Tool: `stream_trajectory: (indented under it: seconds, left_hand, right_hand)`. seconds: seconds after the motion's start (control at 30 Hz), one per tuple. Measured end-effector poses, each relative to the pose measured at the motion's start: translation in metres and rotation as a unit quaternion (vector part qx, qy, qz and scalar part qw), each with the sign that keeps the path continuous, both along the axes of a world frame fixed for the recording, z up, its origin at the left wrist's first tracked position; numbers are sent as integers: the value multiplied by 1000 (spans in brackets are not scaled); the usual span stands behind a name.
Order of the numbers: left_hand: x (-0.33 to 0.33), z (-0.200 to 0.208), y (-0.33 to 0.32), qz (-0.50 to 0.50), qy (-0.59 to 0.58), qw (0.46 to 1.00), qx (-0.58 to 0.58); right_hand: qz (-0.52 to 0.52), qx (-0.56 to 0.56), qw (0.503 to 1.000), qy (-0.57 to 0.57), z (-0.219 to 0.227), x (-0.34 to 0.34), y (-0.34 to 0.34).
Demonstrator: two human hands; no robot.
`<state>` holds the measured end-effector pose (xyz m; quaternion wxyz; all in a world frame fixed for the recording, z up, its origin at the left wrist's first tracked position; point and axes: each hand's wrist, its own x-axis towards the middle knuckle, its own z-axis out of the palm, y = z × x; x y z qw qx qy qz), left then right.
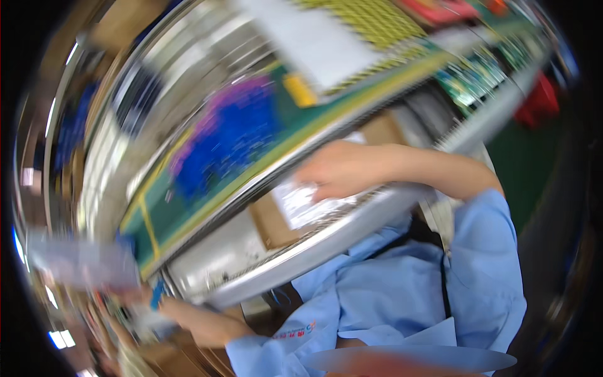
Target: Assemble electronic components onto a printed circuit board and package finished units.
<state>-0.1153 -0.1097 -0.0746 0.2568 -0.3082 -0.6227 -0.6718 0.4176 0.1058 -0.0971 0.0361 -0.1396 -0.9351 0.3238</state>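
At the far left, my left hand (pixel 129 293), with a blue band at its wrist, grips a translucent, pale plastic thing (pixel 81 259); motion blur hides whether it is a bag or a tray. My right hand (pixel 342 171) reaches over an open cardboard box (pixel 271 221) below the table edge. Its bent fingers are at a shiny silvery-white packet (pixel 300 204) in the box. Blur keeps me from seeing whether they pinch it.
A green tabletop (pixel 164 220) carries a blue-and-pink pile (pixel 229 125), a white sheet (pixel 314 41) and yellow ridged strips (pixel 370 22). Green circuit boards (pixel 474 78) stand at the right. A rounded grey rail (pixel 295 264) runs between me and the box. A red object (pixel 539 103) hangs far right.
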Motion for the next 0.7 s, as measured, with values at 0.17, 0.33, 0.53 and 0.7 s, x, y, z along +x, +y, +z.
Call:
stream_trajectory:
  seconds: [0.17, 0.33, 0.53, 0.7]
  left_hand:
    - [205, 89, 96, -371, -326, 866, 70]
    - [326, 28, 133, -581, -149, 758, -255]
    - [469, 54, 118, -774, 24, 571, -273]
    - [436, 50, 126, -714, -20, 619, -327]
  right_hand:
    - [-31, -120, 967, 224, 35, 26, -63]
    - [-242, -257, 778, 519, 35, 105, -81]
    - [-547, -99, 575, 601, 6, 275, -142]
    - [-701, -25, 382, 602, -97, 413, -180]
